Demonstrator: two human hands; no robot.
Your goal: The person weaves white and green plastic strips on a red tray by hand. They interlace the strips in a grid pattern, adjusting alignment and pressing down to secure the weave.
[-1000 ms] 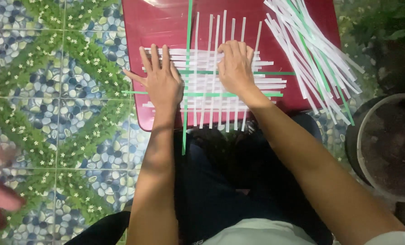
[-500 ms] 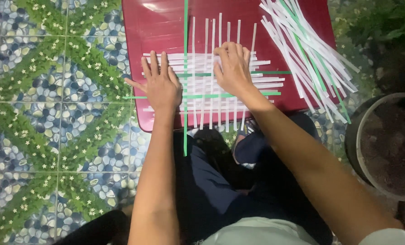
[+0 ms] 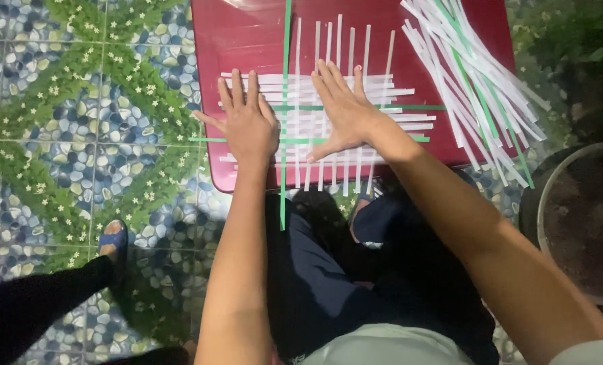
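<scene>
Both hands, left hand [image 3: 247, 125] and right hand [image 3: 345, 111], lay flat with fingers spread, gripping nothing, pressing the half-woven strip mat [image 3: 315, 125] near the red table's [image 3: 247, 40] front edge, so probably squaring-up time, next needing a loose strip [image 3: 477, 74] from the right-corner pile.

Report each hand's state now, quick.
Left hand: open, flat on the woven paper strips, gripping nothing.
Right hand: open, fingers spread, pressing the same strips, gripping nothing.
</scene>
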